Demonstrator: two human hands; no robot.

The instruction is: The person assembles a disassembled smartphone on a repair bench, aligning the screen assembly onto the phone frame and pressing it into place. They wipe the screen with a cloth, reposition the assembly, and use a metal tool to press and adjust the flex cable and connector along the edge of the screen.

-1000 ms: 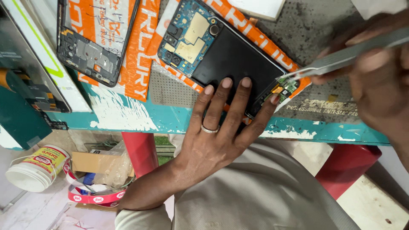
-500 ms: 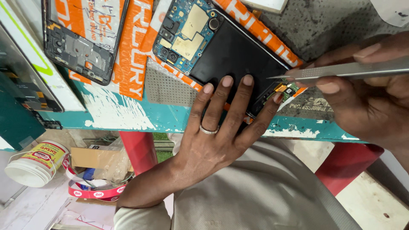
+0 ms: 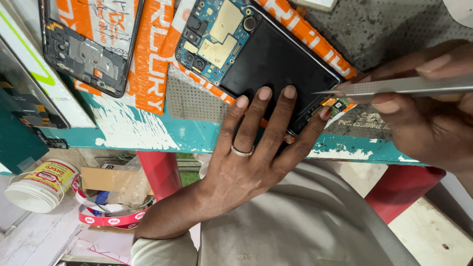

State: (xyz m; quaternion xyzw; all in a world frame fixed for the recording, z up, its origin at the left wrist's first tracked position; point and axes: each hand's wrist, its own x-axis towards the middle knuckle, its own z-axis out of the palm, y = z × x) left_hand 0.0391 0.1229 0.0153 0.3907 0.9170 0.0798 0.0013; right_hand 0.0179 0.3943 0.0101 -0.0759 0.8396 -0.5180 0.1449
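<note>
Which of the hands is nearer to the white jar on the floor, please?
Left. The left hand rests on the opened phone, on the white jar's side; the right hand holds tweezers further off.

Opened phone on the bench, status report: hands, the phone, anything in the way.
Left hand flat, fingers pinning the opened phone. Right hand holds metal tweezers, tips at the phone's lower board. Second phone frame lies apart; nothing blocks.
</note>
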